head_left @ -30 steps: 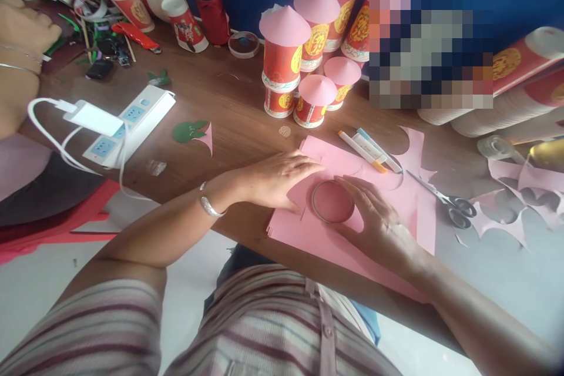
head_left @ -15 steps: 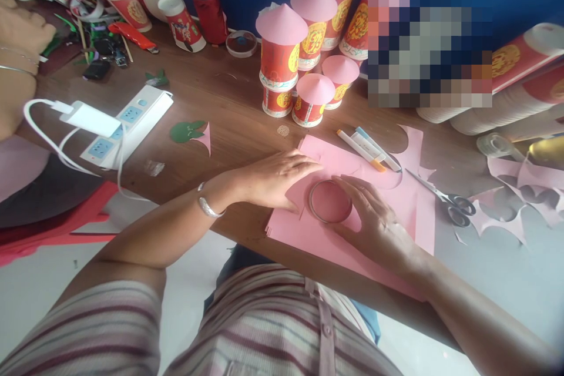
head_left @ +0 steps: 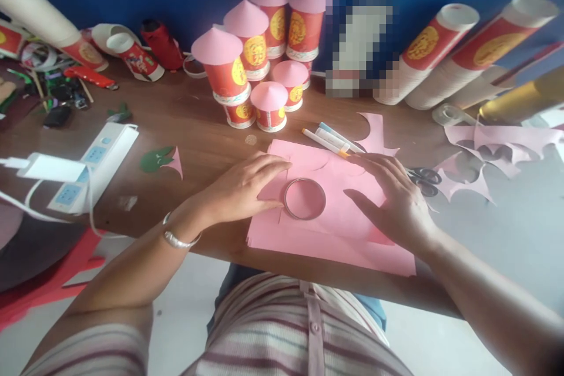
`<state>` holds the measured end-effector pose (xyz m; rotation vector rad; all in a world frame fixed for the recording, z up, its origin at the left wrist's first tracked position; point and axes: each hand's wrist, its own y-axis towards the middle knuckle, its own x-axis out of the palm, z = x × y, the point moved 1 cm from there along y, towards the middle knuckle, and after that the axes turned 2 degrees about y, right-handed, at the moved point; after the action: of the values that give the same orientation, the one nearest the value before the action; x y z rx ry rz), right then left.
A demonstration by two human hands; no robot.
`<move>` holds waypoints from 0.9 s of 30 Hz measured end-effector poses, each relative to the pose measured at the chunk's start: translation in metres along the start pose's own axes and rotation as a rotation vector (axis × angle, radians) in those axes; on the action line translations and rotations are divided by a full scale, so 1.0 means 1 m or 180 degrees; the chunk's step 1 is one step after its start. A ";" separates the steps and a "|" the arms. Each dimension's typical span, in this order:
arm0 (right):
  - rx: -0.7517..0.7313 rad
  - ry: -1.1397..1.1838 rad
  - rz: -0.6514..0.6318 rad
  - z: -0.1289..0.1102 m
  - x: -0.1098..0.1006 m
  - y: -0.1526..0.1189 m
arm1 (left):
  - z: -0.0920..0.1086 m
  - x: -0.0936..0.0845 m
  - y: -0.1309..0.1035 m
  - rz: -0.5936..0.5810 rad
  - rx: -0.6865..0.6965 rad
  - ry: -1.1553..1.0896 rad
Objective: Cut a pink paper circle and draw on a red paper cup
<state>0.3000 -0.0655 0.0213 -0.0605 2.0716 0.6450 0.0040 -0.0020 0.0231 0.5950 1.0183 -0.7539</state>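
A thin ring lies flat on a stack of pink paper near the table's front edge. My left hand rests at the paper's left side, fingers apart, with thumb and fingertips close to the ring's left edge. To the right, my right hand is spread over the paper, apart from the ring, and nothing shows in it. Behind the paper lie an orange-tipped marker and a blue-capped marker. Scissors lie beside my right hand, their blades partly hidden.
Red cups with pink cone roofs stand at the back. Tall cup stacks lean at the right, near pink offcuts. A white power strip with a cable lies left, near a green paper piece.
My right hand has let go of the ring and moved right, its fingers spread. My left hand stays on the paper's left part. The view has shifted.
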 end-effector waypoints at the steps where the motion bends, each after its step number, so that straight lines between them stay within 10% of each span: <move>1: 0.0028 0.0017 0.0063 0.003 -0.001 -0.001 | 0.006 -0.001 0.000 0.0108 0.0014 0.0131; 9: 0.0346 0.0254 0.0205 0.035 0.011 -0.009 | 0.050 0.004 0.013 0.0052 -0.0012 0.0771; 27: 0.0319 0.0292 -0.0002 0.051 0.025 -0.014 | 0.042 0.016 0.033 -0.0343 0.0024 0.0476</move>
<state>0.3295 -0.0484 -0.0257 -0.0338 2.1893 0.5461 0.0574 -0.0174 0.0285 0.6137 1.1933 -0.8174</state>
